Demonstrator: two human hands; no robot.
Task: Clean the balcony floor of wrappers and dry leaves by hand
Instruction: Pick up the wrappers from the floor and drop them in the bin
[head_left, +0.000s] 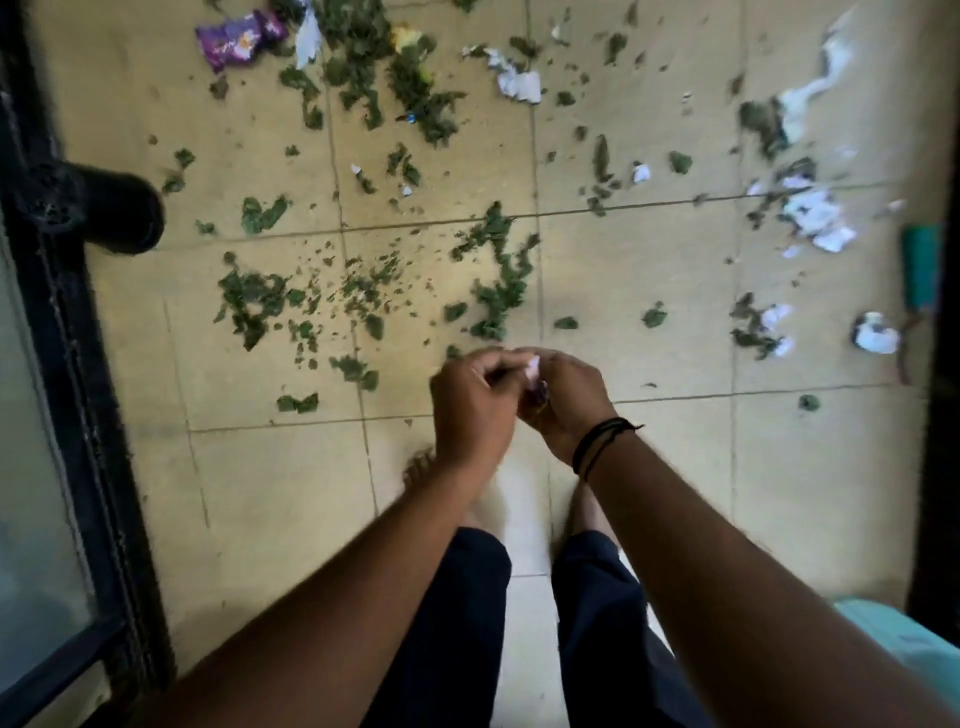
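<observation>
Beige tiled floor (623, 291), head view: square tiles with dark grout lines, seen from directly above by a standing person. Left edge: black metal frame (67, 322) with glass, and a black pipe (111, 213) jutting over the tiles. Right edge: dark wall, a green-handled item (920, 265) beside it.

Litter, far to near:
- Purple wrapper (240, 37), top left, flat on the tile, long axis slanting from lower left to upper right.
- White paper scraps (519, 83) at top centre, more at the right side (815, 213); one crumpled white piece (875, 335) near the right wall.
- Green leaves (501, 291) scattered over most tiles, thickest at top centre and in the middle row; fine crumbs (358, 291) between clumps.

Hands, centre, held together above the tiles:
- Left hand (470, 410): fingers curled, pinching a small pale scrap (689, 364).
- Right hand (563, 400): fingers curled round the same scrap and some darker bits; black cord bracelet (602, 441) on its wrist.

Below: bare feet (421, 467), dark shorts (467, 623).
</observation>
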